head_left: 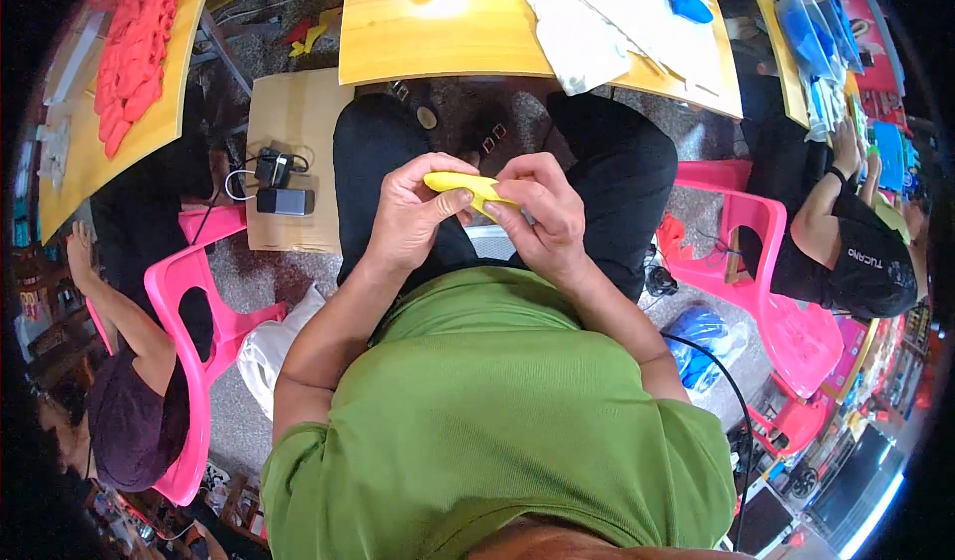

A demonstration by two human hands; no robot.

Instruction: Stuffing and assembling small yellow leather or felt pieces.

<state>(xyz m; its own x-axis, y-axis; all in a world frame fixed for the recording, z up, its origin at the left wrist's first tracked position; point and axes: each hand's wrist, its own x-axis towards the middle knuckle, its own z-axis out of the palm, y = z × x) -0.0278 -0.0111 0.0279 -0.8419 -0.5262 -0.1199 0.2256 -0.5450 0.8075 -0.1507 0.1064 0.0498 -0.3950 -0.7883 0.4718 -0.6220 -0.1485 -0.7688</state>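
Yellow piece [460,183], axis roughly crosswise, rounded end [434,178] left

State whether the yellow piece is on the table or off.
Off: the left hand and right hand hold the yellow piece between the green shirt and the table.

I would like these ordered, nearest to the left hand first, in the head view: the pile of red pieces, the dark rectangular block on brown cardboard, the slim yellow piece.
1. Slim yellow piece: touching the left hand.
2. Dark rectangular block: on brown cardboard, left.
3. Pile of red pieces: wooden table, upper left.
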